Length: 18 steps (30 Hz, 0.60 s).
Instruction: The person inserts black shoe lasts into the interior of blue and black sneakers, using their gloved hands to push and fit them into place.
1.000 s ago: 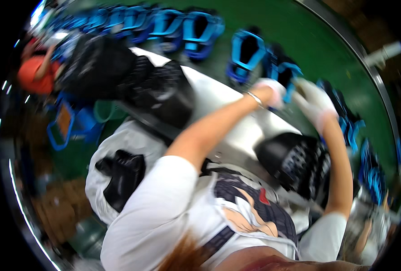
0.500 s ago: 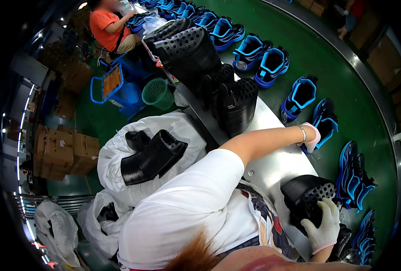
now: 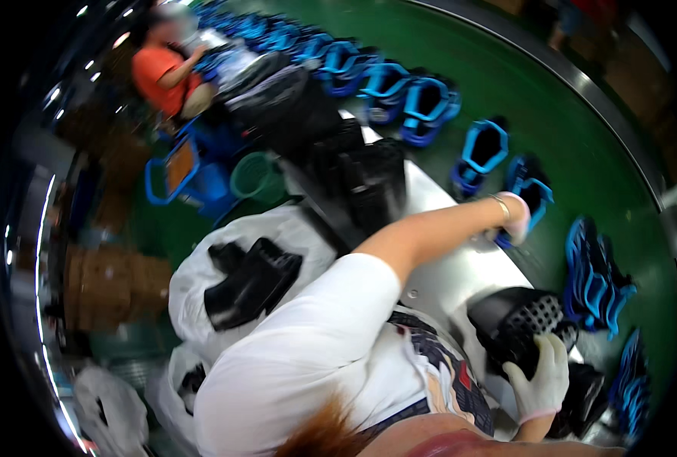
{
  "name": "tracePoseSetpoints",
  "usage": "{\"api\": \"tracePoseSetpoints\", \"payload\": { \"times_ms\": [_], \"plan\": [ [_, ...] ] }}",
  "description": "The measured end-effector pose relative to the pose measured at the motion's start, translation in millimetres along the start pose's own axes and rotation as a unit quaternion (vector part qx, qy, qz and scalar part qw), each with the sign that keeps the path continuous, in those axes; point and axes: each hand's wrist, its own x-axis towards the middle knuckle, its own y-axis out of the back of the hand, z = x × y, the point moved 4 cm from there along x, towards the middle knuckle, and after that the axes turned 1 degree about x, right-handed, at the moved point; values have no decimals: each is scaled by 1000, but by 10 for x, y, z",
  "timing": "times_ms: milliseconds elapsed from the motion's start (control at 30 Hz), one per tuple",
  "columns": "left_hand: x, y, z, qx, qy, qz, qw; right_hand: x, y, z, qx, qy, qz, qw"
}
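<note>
A black moulded shoe sole with a studded tread sits at the near right edge of the grey metal worktable, and the right hand, in a white glove, is closed over its lower edge. The left hand, gloved too, stretches out to the far table edge, touching a blue-and-black shoe piece on the green conveyor belt; whether its fingers are closed I cannot tell. More blue pieces line the belt. White sacks holding black soles stand to the left.
</note>
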Motion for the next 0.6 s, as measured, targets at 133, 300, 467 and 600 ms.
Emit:
{"api": "tracePoseSetpoints", "payload": {
  "times_ms": [133, 300, 467, 600],
  "plan": [
    [83, 83, -109, 94, -140, 170, 971, 135, 19, -32, 17, 41, 9, 999],
    [156, 41, -233, 22, -92, 161, 982, 130, -30, 61, 37, 61, 25, 997],
    [156, -7, -337, 77, -184, 317, 927, 25, -21, -18, 8, 86, 42, 995],
    [-133, 160, -427, -20, -145, 306, 941, -1, -80, 2, -3, 70, 49, 996]
  ]
}}
